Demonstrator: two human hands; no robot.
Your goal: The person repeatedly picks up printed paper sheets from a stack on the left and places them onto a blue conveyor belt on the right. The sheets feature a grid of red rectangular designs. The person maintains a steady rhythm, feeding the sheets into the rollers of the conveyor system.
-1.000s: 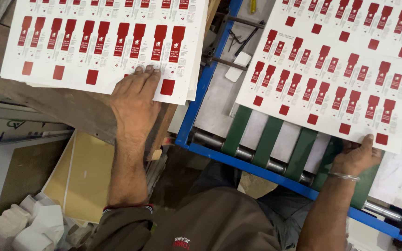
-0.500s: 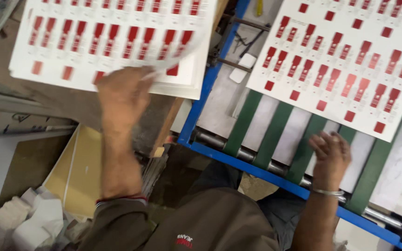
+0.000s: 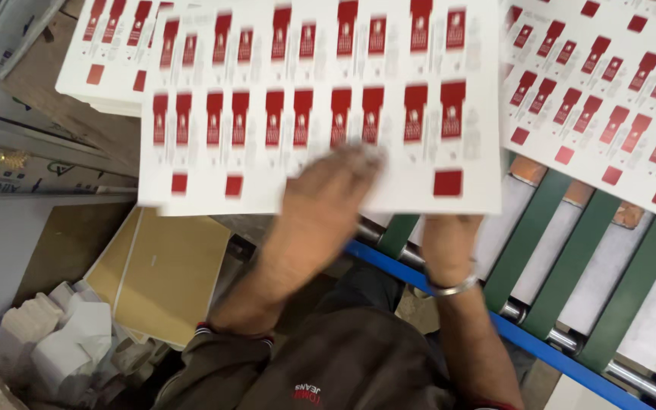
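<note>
Right now the printed sheet (image 3: pixel 320 114) is in mid-air in front of you, a broad white card covered in rows of red label shapes, spanning the gap between the stack of like sheets (image 3: pixel 108 68) on the wooden bench at upper left and the belt table on the right. Your left hand (image 3: pixel 320 205) lies on top of its near edge, fingers spread flat on the printed face; it is blurred, so whether the thumb curls beneath I cannot tell. Your right hand (image 3: pixel 446 243), with its metal bangle (image 3: pixel 453 287), is under the same edge, fingers hidden behind the card, apparently propping it from below.

Judging by its looks, the sheet is light but wide, stiff enough to hold almost flat yet likely to sag or flap at the far corners. Its coated face probably slides easily against skin and against other sheets, so a pinch between palm above and fingers below along the near edge, hands well apart, seems the surest hold. The die-cut shapes may tear or crease if you bend it sharply.

Another printed sheet (image 3: pixel 609 99) already rests on the green belts (image 3: pixel 548 235) beyond the blue frame rail (image 3: pixel 540 345). Brown board (image 3: pixel 161 273) and white offcuts (image 3: pixel 62 334) lie at lower left.
</note>
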